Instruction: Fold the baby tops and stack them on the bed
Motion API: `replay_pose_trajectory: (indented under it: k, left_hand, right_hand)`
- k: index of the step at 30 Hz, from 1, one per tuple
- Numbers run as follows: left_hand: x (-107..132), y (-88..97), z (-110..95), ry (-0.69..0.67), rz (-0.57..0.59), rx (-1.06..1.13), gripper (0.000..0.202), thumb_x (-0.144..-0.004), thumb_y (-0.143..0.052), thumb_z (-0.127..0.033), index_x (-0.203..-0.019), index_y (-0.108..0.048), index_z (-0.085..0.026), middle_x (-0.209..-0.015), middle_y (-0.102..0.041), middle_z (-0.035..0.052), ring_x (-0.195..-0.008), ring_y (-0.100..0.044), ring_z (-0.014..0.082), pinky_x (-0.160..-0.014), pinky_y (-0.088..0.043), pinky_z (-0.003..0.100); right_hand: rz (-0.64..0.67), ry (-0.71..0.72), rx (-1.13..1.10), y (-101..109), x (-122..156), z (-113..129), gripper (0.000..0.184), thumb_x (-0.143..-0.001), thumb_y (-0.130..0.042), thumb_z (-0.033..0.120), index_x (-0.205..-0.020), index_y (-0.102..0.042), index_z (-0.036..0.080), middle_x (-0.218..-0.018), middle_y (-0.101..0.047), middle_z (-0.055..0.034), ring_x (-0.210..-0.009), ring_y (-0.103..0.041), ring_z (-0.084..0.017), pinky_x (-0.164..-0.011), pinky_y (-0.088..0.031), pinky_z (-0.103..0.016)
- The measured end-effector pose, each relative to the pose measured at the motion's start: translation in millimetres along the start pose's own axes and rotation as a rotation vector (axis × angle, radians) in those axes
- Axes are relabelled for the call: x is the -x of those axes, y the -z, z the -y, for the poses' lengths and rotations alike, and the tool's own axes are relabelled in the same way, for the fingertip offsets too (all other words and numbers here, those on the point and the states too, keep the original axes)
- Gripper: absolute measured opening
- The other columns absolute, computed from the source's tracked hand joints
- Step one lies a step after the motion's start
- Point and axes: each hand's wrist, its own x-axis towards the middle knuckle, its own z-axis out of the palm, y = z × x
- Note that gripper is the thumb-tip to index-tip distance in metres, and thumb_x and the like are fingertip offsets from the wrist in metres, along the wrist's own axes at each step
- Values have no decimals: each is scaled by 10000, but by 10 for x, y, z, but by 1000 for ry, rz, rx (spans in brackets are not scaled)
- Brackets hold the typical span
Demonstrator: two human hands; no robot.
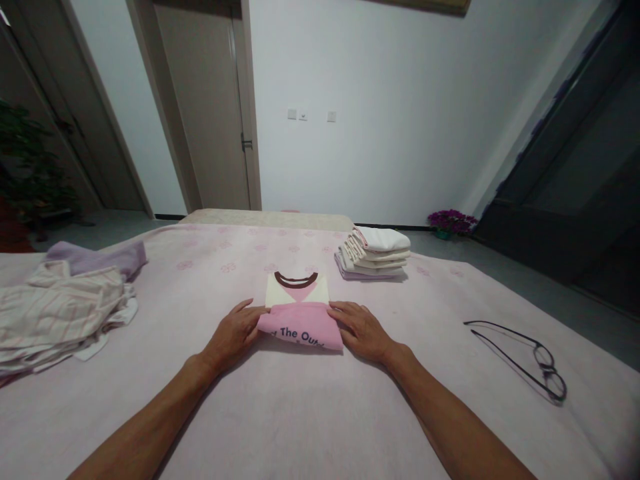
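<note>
A pink and cream T-shirt (303, 323) with a dark brown neckband and printed lettering lies in a compact fold in the middle of the bed. Its lower pink part is turned up over the cream top, with the neckband at the far end. My left hand (239, 330) holds the left edge of the fold, its thumb side toward the neckband. On the opposite edge my right hand (361, 330) has hold of the shirt, fingers along its side. Some fingertips of both hands are hidden by the cloth.
A neat stack of folded clothes (375, 253) stands beyond my right hand. Loose striped and purple clothes (65, 307) are heaped at the left. Black-framed eyeglasses (530, 360) lie open at the right on the pale pink bed sheet (310, 427).
</note>
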Motion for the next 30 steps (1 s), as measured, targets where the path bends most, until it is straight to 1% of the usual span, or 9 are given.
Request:
replay_pose_trajectory:
  k: [3,7,10,13,18,21,23,27,30]
  left_hand:
    - [40,-12,-16,96,-53,58,339,-966,-402,-358,-1090,-693,-233,-1157,-734,66,-1099,-659,221,-1149,-355,420]
    - [92,-17,-52,246,-90,148,331,-964,-400,-424,-1012,-663,-229,-1030,-742,61,-980,-682,236,-925,-502,329]
    - [100,-19,-77,298,-74,186,341,-978,-360,-454,-986,-620,-233,-882,-733,36,-803,-689,217,-768,-501,289]
    - [102,-16,-101,330,-88,196,335,-974,-353,-460,-971,-596,-229,-790,-708,21,-709,-667,209,-689,-473,276]
    - [146,57,-167,333,-16,256,272,-958,-393,-399,-997,-604,-232,-862,-727,22,-779,-680,204,-726,-482,270]
    - [173,107,-189,217,81,278,264,-904,-510,-358,-1122,-621,-262,-1092,-729,36,-974,-675,211,-855,-493,289]
    - [182,111,-177,134,82,244,306,-884,-560,-365,-1167,-639,-277,-1195,-706,50,-1079,-646,225,-940,-476,325]
    - [196,76,-149,116,9,210,285,-916,-523,-359,-1123,-695,-263,-1136,-730,65,-1048,-656,231,-953,-473,356]
    - [197,67,-190,184,-1,346,264,-915,-517,-340,-1075,-703,-245,-1081,-740,46,-994,-673,217,-900,-496,315]
  right_hand:
    - [14,21,-44,8,7,25,538,-915,-571,301,-1448,-495,294,-1476,-512,-92,-1349,-457,-239,-1097,-371,-475]
    - [6,22,-106,-39,-37,65,597,-880,-643,344,-1454,-487,291,-1478,-512,-96,-1357,-458,-243,-1121,-354,-479]
    - [-56,-29,-129,-117,-114,101,521,-876,-660,308,-1388,-565,286,-1395,-596,-86,-1287,-532,-237,-1080,-402,-463]
    - [-111,-48,-141,-173,-177,130,416,-893,-632,257,-1308,-633,286,-1313,-660,-71,-1223,-581,-234,-1041,-436,-455]
    - [-159,-2,-171,-139,-171,148,343,-899,-577,217,-1220,-682,281,-1257,-693,-61,-1218,-582,-238,-1042,-431,-464]
    - [-169,33,-202,-99,-151,153,304,-913,-560,256,-1185,-696,275,-1219,-711,-63,-1194,-597,-236,-1050,-419,-467]
    - [-172,42,-227,-81,-146,161,288,-923,-547,280,-1165,-701,277,-1200,-719,-61,-1176,-606,-235,-1046,-419,-461]
    - [-179,24,-300,-49,-123,205,278,-926,-521,285,-1132,-708,269,-1153,-727,-65,-1114,-623,-224,-1012,-438,-426]
    - [-185,-46,-386,-31,-88,275,261,-903,-519,275,-1059,-725,239,-1069,-736,-72,-1025,-638,-226,-957,-463,-401]
